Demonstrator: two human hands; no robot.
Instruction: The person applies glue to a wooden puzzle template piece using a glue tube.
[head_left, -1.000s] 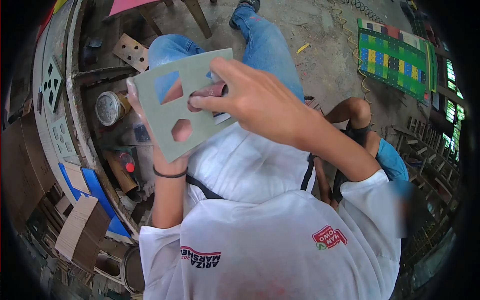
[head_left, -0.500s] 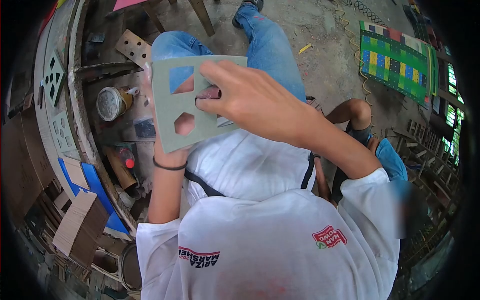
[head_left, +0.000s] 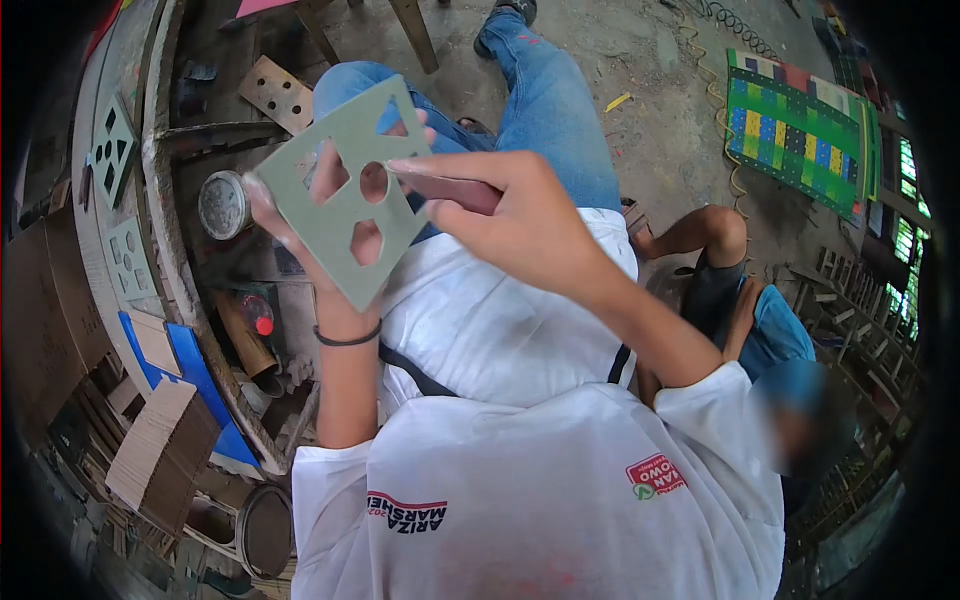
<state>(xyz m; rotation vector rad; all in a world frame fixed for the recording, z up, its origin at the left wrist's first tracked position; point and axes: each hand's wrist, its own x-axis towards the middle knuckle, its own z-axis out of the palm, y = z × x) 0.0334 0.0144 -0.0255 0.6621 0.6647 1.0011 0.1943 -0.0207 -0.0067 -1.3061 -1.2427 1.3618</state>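
Observation:
My left hand (head_left: 287, 234) supports a grey-green board (head_left: 325, 222) from beneath and along its left edge. The board has several cut-out shapes, among them a round hole and a hexagon, and parts of my left hand show through them. My right hand (head_left: 520, 210) pinches a folded reddish-brown strip (head_left: 462, 193), which looks like sandpaper. Its fingertips are at the board's right side, close to the round hole. The board is tilted with one corner towards my lap.
At left, a bench (head_left: 150, 190) carries two similar cut-out boards (head_left: 112, 150). A paint bucket (head_left: 224, 205), a holed wooden board (head_left: 275, 95) and a red-capped bottle (head_left: 262, 324) are nearby. Colourful panels (head_left: 795, 130) lie right. Another person (head_left: 785, 320) sits close on my right.
The board has turned so a corner points down, exposing more cut-outs. My right hand has shifted from over the board to its right side, and the reddish-brown strip shows more.

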